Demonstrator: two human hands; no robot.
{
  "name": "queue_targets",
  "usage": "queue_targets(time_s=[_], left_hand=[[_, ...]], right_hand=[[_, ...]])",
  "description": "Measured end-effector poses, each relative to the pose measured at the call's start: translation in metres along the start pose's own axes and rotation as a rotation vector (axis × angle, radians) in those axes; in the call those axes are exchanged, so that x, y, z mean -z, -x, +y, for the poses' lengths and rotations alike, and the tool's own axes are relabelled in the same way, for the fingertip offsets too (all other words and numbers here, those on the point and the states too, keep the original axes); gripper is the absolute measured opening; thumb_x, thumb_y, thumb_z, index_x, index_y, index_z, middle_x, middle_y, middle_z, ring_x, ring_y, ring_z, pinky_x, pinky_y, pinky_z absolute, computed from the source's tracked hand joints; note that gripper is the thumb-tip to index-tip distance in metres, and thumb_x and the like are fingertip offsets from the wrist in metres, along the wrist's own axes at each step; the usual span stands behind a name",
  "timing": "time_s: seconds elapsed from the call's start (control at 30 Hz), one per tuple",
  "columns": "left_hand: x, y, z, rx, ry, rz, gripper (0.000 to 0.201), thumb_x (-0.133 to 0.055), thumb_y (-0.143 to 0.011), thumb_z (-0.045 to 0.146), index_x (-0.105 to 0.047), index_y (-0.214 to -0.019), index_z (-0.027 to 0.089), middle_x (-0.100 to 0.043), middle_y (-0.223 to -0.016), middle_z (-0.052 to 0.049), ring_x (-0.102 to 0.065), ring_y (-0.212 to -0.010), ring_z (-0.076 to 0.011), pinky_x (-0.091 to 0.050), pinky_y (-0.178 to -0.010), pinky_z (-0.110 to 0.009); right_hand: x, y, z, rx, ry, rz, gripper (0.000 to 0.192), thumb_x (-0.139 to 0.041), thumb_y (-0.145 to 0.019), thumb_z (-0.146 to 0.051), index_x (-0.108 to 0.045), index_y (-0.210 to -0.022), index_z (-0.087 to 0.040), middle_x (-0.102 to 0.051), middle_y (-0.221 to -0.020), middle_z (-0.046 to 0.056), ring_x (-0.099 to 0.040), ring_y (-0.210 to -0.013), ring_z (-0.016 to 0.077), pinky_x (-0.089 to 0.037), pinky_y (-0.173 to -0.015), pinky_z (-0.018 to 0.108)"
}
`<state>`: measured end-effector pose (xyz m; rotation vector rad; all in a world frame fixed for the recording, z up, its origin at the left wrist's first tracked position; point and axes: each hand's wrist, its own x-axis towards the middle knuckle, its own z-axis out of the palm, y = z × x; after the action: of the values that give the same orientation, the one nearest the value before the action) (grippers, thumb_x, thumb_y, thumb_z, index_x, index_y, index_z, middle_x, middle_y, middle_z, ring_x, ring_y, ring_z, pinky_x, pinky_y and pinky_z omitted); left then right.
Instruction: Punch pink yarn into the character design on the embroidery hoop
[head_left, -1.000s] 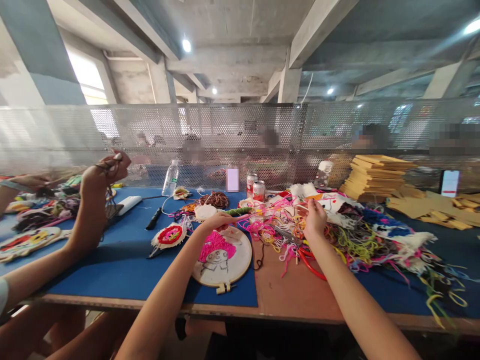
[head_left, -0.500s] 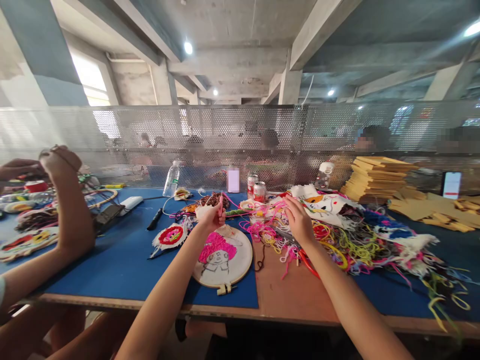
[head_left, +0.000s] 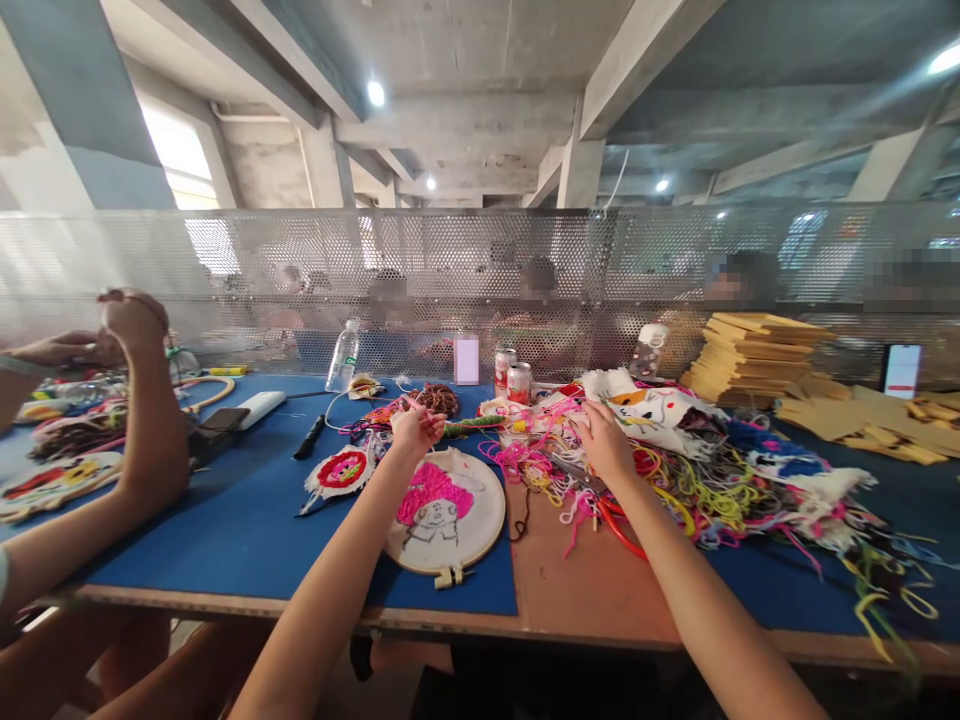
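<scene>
My left hand [head_left: 418, 430] hangs above the upper left of an embroidery hoop [head_left: 491, 535], palm partly up and fingers curled. What lies between those fingers is too small to make out. White cloth in the hoop carries a drawn figure with bright pink yarn stitching [head_left: 431, 492] for its hair. My right hand [head_left: 606, 440] is at the left side of a tangled yarn heap, fingers bent together on pink yarn [head_left: 564, 408]. Scissors [head_left: 574, 472] lie partly hidden in the heap beside that hand. A green strand [head_left: 476, 425] stretches across the table between both hands.
Left of the hoop lies a round stitched patch [head_left: 341, 472]. Two drink cans [head_left: 518, 383], a water bottle [head_left: 343, 358] and a phone [head_left: 466, 360] stand behind. Brown cardboard pieces [head_left: 757, 355] are stacked right. A co-worker's arm [head_left: 150, 420] rests at the left.
My left hand has shifted a little left, its fingers turned upward; the pink piece upright in it no longer shows clearly. My right hand's fingers have bent and moved slightly right.
</scene>
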<state>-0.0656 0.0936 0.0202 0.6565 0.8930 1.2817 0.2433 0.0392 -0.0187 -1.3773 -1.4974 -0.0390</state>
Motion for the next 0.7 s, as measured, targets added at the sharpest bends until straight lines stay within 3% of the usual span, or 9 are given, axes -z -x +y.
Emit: queue_targets(time_s=[0.17,0.27,0.37,0.5,0.6,0.7], left_hand=[[-0.008,0.009,-0.004,0.154,-0.235,-0.319,0.018,-0.053,-0.079,0.025,-0.053,-0.066,0.014,-0.037,-0.040,0.005,-0.029,-0.031,-0.0059,-0.020,-0.033,-0.017],[-0.011,0.014,-0.006,0.187,-0.344,-0.448,0.024,-0.055,-0.078,0.027,-0.049,-0.059,0.014,-0.034,-0.040,0.005,-0.025,-0.032,-0.0047,-0.016,-0.034,-0.019],[-0.016,0.022,-0.009,0.175,-0.445,-0.532,0.026,-0.059,-0.076,0.029,-0.048,-0.058,0.014,-0.031,-0.041,0.007,-0.023,-0.034,-0.0036,-0.012,-0.036,-0.020],[-0.024,0.038,-0.017,0.053,-0.770,-0.791,0.028,-0.061,-0.074,0.038,-0.050,-0.064,0.015,-0.030,-0.046,0.007,-0.023,-0.039,-0.0044,-0.012,-0.040,-0.022],[-0.029,0.045,-0.023,-0.018,-0.883,-0.887,0.032,-0.058,-0.075,0.046,-0.051,-0.069,0.015,-0.030,-0.047,0.007,-0.023,-0.040,-0.0051,-0.013,-0.041,-0.023],[-0.032,0.045,-0.027,-0.053,-0.924,-0.860,0.038,-0.056,-0.075,0.052,-0.051,-0.068,0.015,-0.029,-0.046,0.007,-0.022,-0.040,-0.0050,-0.013,-0.042,-0.024]], right_hand=[[-0.002,0.002,-0.006,-0.079,-0.104,-0.084,0.021,-0.057,-0.071,-0.027,-0.066,-0.088,-0.019,-0.063,-0.104,0.012,-0.057,-0.099,0.0284,-0.043,-0.087,0.044],[-0.005,0.006,-0.019,-0.101,-0.215,-0.184,0.025,-0.054,-0.074,-0.038,-0.068,-0.083,-0.019,-0.067,-0.086,0.009,-0.062,-0.072,0.0215,-0.050,-0.064,0.035],[-0.012,0.015,-0.037,-0.129,-0.354,-0.357,0.035,-0.052,-0.075,-0.049,-0.069,-0.078,-0.017,-0.065,-0.063,0.003,-0.050,-0.040,0.0124,-0.040,-0.040,0.026],[-0.022,0.031,-0.061,-0.331,-0.840,-0.655,0.035,-0.062,-0.070,-0.050,-0.065,-0.080,-0.017,-0.064,-0.066,0.001,-0.042,-0.036,0.0055,-0.028,-0.034,0.018],[-0.029,0.037,-0.068,-0.479,-1.022,-0.584,0.034,-0.070,-0.062,-0.047,-0.061,-0.076,-0.017,-0.060,-0.061,-0.003,-0.037,-0.035,0.0030,-0.024,-0.034,0.016],[-0.034,0.036,-0.063,-0.509,-1.040,-0.462,0.035,-0.071,-0.061,-0.048,-0.058,-0.073,-0.018,-0.056,-0.058,-0.005,-0.035,-0.035,0.0028,-0.025,-0.034,0.016]])
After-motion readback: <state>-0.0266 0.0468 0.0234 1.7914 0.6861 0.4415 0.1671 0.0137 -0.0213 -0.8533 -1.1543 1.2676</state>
